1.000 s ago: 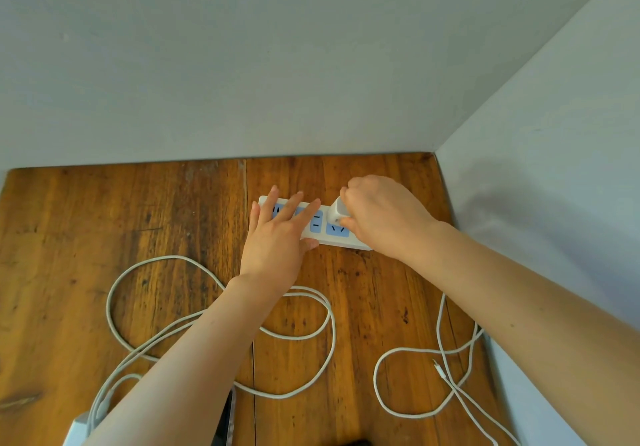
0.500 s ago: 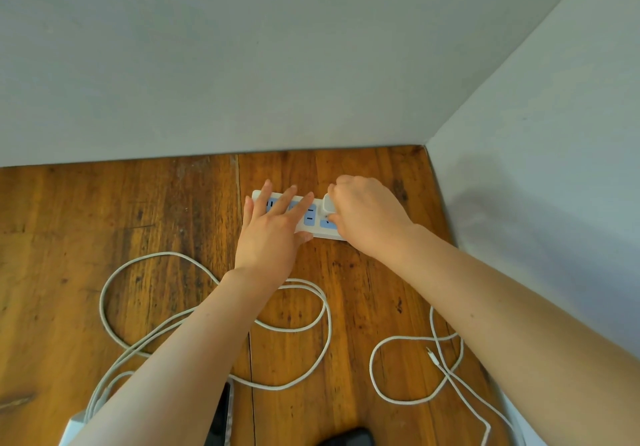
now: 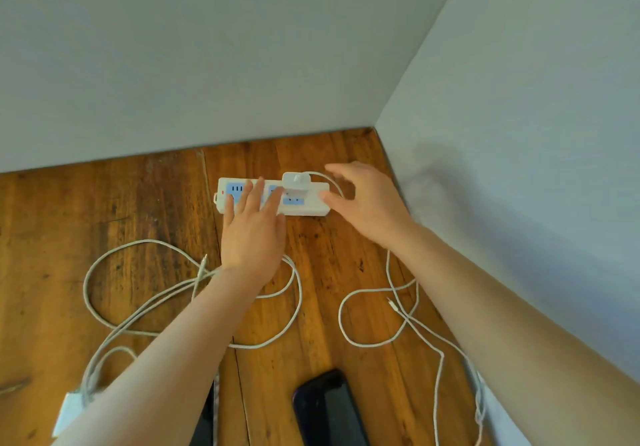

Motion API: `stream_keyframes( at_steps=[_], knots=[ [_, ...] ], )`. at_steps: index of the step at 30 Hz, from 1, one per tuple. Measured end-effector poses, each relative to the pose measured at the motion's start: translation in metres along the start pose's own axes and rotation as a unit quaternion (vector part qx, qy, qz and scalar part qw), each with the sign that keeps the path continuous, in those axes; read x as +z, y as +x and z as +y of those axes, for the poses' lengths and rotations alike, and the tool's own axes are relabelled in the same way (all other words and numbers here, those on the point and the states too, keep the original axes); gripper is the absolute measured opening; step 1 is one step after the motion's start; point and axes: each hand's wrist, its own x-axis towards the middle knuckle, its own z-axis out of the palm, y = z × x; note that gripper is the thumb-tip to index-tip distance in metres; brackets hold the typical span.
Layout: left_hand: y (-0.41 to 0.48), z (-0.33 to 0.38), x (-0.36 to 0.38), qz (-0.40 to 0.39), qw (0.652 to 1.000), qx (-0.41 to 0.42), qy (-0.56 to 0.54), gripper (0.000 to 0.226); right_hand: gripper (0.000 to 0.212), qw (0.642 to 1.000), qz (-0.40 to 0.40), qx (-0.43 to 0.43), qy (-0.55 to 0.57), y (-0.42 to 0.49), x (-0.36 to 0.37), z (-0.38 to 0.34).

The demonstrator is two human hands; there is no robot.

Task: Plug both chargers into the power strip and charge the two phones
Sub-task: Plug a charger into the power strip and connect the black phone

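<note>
A white power strip (image 3: 311, 205) with blue sockets lies near the table's back right corner. A white charger (image 3: 295, 184) sits plugged into its right part, its cable (image 3: 398, 307) looping down the right side. My left hand (image 3: 251, 231) lies flat, fingers spread over the strip's left half. My right hand (image 3: 369, 203) hovers open just right of the charger, holding nothing. A second white charger (image 3: 69, 412) lies at the lower left with its cable (image 3: 138, 307) coiled under my left arm. One dark phone (image 3: 329, 411) lies at the bottom centre; another phone (image 3: 207, 414) is mostly hidden by my left forearm.
The wooden table (image 3: 104, 210) meets grey walls (image 3: 519, 134) at the back and right. Cable loops cover much of the table's middle and lower right.
My right hand has let go of the charger and drawn back to the right, open. The charger now stands in the strip. My left hand stays on the strip.
</note>
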Motion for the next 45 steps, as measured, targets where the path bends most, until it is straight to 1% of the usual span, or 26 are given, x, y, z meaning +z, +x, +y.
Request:
stream_keyframes(
  at_steps=[2,4,7,10,12,14,17,20,22,24,25,27,29,30,32,33,34,36,38,40,42,45],
  knots=[
    [-0.040,0.021,0.008,0.023,0.995,0.057,-0.077,0.043,0.037,0.995,0.077,0.047,0.032,-0.039,-0.017,0.021],
    [-0.084,0.044,0.021,0.006,0.988,0.106,-0.110,0.041,0.027,0.988,0.108,0.099,0.043,-0.082,-0.029,0.043],
    [-0.135,0.073,0.044,-0.070,0.982,0.130,-0.122,0.038,0.018,0.979,0.089,0.183,0.028,-0.144,-0.031,0.075],
    [-0.166,0.090,0.063,-0.122,0.976,0.151,-0.099,0.038,0.018,0.970,0.013,0.243,-0.005,-0.190,-0.012,0.097],
    [-0.178,0.094,0.073,-0.154,0.970,0.176,-0.064,0.038,0.019,0.967,-0.042,0.250,-0.016,-0.209,0.007,0.103],
    [-0.185,0.091,0.079,-0.170,0.967,0.188,-0.023,0.039,0.022,0.968,-0.057,0.244,-0.030,-0.217,0.025,0.104],
    [-0.191,0.084,0.084,-0.194,0.964,0.178,0.040,0.045,0.025,0.967,-0.023,0.244,-0.066,-0.218,0.044,0.101],
    [-0.195,0.080,0.089,-0.210,0.958,0.173,0.087,0.053,0.028,0.970,-0.001,0.231,-0.071,-0.216,0.053,0.100],
    [-0.196,0.081,0.091,-0.206,0.959,0.167,0.099,0.054,0.022,0.969,-0.015,0.235,-0.075,-0.215,0.053,0.101],
    [-0.198,0.083,0.092,-0.206,0.959,0.164,0.104,0.054,0.007,0.965,-0.046,0.246,-0.080,-0.217,0.052,0.103],
    [-0.199,0.083,0.092,-0.204,0.961,0.158,0.098,0.054,0.010,0.963,-0.046,0.259,-0.062,-0.221,0.051,0.103],
    [-0.206,0.081,0.089,-0.187,0.973,0.119,0.067,0.055,0.019,0.957,-0.017,0.289,0.008,-0.232,0.050,0.101],
    [-0.220,0.076,0.084,-0.150,0.987,0.035,0.034,0.064,0.017,0.948,0.015,0.311,0.071,-0.246,0.049,0.096],
    [-0.231,0.073,0.081,-0.134,0.990,-0.022,0.023,0.073,0.014,0.945,0.009,0.316,0.089,-0.255,0.049,0.092],
    [-0.256,0.070,0.076,-0.128,0.982,-0.141,0.004,0.094,0.010,0.939,-0.040,0.317,0.125,-0.273,0.051,0.082],
    [-0.269,0.070,0.076,-0.138,0.972,-0.188,-0.005,0.103,0.013,0.937,-0.067,0.315,0.138,-0.281,0.052,0.076],
    [-0.280,0.071,0.076,-0.151,0.964,-0.220,-0.010,0.108,0.020,0.937,-0.091,0.306,0.139,-0.289,0.053,0.070],
    [-0.299,0.073,0.079,-0.167,0.952,-0.256,-0.014,0.114,0.033,0.948,-0.119,0.273,0.114,-0.302,0.056,0.061],
    [-0.307,0.077,0.080,-0.167,0.940,-0.292,-0.058,0.114,0.035,0.956,-0.119,0.249,0.104,-0.313,0.059,0.053],
    [-0.307,0.080,0.080,-0.154,0.920,-0.333,-0.137,0.108,0.031,0.955,-0.105,0.250,0.122,-0.320,0.060,0.048],
    [-0.302,0.084,0.079,-0.153,0.898,-0.374,-0.176,0.096,0.027,0.951,-0.099,0.259,0.138,-0.325,0.061,0.044],
    [-0.294,0.088,0.076,-0.157,0.872,-0.420,-0.198,0.072,0.027,0.944,-0.097,0.281,0.146,-0.330,0.062,0.039]
  ],
)
